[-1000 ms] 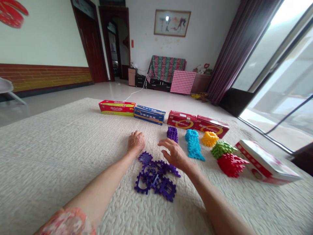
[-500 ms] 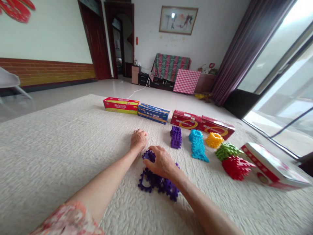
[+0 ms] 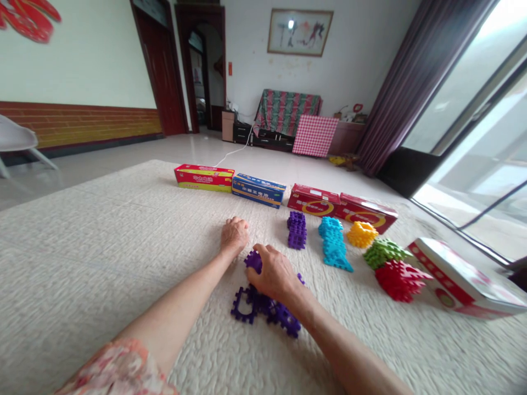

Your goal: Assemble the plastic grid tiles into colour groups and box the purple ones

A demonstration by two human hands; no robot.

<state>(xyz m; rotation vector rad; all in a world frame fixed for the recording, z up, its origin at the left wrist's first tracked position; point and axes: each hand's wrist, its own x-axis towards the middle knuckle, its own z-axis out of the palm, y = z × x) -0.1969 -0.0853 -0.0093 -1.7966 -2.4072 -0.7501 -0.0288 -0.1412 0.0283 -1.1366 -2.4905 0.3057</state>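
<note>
My right hand (image 3: 272,272) has thumb and fingers closed on a purple interlocking block (image 3: 252,261) with toothed edges and partly covers it. Below and under that wrist lie more loose purple interlocking blocks (image 3: 244,305), some with open centres. My left hand (image 3: 234,235) rests on the textured cream mat (image 3: 123,241) just beyond, its fingers curled in and nothing visible in them. To the right stands a short stack of purple blocks (image 3: 297,230), and beside it a longer row of light blue blocks (image 3: 334,244).
Farther right are yellow (image 3: 362,235), green (image 3: 385,254) and red blocks (image 3: 401,281), then a white and red box (image 3: 469,280). Along the far side stand a red and yellow carton (image 3: 205,178), a blue carton (image 3: 258,190) and two dark red cartons (image 3: 315,200).
My right hand has shifted slightly to the right with the purple block, which is now turned so its opening no longer shows. My left hand stays in place.
</note>
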